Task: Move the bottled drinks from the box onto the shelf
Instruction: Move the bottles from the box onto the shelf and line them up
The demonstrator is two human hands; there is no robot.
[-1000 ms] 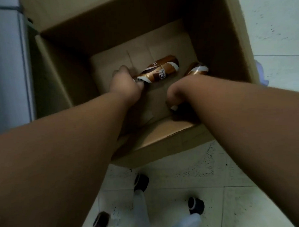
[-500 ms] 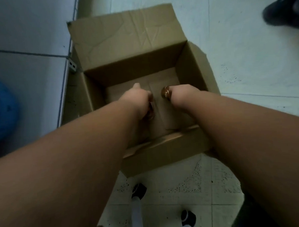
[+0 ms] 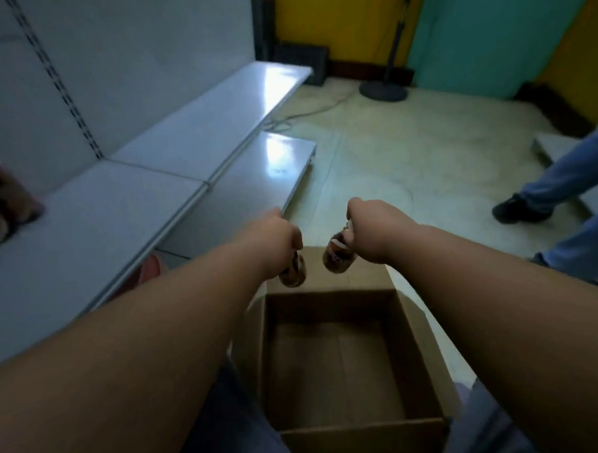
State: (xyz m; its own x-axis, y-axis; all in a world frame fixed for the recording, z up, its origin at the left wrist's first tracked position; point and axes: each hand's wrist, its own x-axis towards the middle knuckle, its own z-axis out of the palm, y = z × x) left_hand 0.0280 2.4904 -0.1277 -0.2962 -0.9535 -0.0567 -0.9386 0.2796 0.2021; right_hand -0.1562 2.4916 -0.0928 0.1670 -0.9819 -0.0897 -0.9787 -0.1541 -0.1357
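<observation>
My left hand is shut on a brown bottled drink that hangs below it. My right hand grips a second brown bottle by its top. Both bottles hang above the far edge of the open cardboard box, which shows a bare bottom. The grey shelf runs along the left, its front edge just left of my left hand. Several brown bottles stand blurred at the shelf's far left.
A lower grey shelf board sits ahead of the box. Another person's legs in blue trousers and a dark shoe stand at the right. A lamp stand base and cable lie on the pale floor ahead.
Both hands closed on the two bottles lying in the box and lifted them out. The view rose from the box interior to the shelf and room.
</observation>
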